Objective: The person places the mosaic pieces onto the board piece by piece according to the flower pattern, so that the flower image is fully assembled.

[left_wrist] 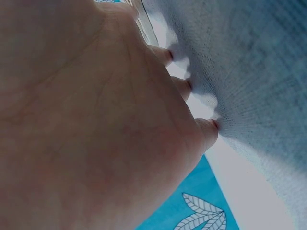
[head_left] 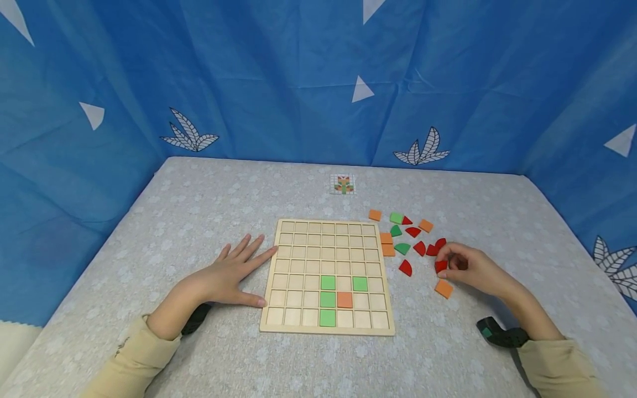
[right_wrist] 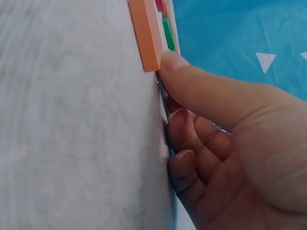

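A wooden grid board (head_left: 293,284) lies on the cloth, with several green squares (head_left: 328,300) and one orange square (head_left: 344,300) set in its lower cells. My left hand (head_left: 226,276) rests flat with spread fingers at the board's left side, thumb and index fingertips at its edge. To the right of the board, my right hand (head_left: 470,270) pinches a red piece (head_left: 440,266) between thumb and index finger, close over the table. In the right wrist view the other fingers (right_wrist: 184,165) are curled, and the thumb tip overlaps an orange square (right_wrist: 145,36).
Several loose red quarter-circles (head_left: 405,268), green quarter-circles (head_left: 402,249) and orange squares (head_left: 444,288) are scattered right of the board. A small pattern card (head_left: 343,184) lies beyond it. Blue curtain (head_left: 298,83) encloses the table (head_left: 219,188) at the back and sides.
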Action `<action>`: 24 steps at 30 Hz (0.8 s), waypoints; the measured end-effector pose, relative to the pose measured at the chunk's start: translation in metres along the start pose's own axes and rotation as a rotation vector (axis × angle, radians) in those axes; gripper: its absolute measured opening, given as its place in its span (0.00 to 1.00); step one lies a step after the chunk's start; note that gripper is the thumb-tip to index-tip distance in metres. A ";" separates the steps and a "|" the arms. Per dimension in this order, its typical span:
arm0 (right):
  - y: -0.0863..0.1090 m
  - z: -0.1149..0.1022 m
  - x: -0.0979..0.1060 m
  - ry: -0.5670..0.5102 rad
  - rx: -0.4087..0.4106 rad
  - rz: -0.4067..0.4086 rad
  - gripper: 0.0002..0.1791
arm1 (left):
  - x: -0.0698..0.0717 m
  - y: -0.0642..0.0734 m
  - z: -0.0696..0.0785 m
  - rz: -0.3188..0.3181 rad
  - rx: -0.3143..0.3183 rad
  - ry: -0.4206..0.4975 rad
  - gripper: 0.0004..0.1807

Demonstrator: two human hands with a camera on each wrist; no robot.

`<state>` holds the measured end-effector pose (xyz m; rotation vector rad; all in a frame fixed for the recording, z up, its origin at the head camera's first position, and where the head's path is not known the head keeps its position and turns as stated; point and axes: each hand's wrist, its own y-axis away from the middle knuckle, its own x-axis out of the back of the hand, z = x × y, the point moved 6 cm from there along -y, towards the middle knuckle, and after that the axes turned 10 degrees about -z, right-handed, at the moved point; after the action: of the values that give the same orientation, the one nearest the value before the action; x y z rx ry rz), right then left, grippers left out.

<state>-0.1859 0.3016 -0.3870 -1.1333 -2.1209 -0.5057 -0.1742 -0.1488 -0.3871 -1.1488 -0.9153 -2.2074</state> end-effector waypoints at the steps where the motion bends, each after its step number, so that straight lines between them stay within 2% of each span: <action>1: 0.000 0.001 0.000 -0.009 -0.010 0.000 0.14 | 0.000 0.000 0.000 0.000 0.000 -0.002 0.56; 8: 0.003 0.003 0.006 -0.091 -0.035 -0.010 0.05 | 0.000 0.000 -0.001 0.004 -0.003 0.006 0.56; 13: 0.002 -0.001 0.010 -0.162 -0.050 0.005 0.05 | -0.001 -0.001 -0.002 0.010 -0.003 0.000 0.56; 24: -0.012 -0.039 0.000 -0.263 -0.140 0.097 0.09 | 0.000 0.000 -0.001 0.007 -0.003 0.007 0.56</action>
<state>-0.1815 0.2719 -0.3599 -1.4426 -2.2669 -0.4884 -0.1746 -0.1496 -0.3877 -1.1429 -0.9038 -2.2075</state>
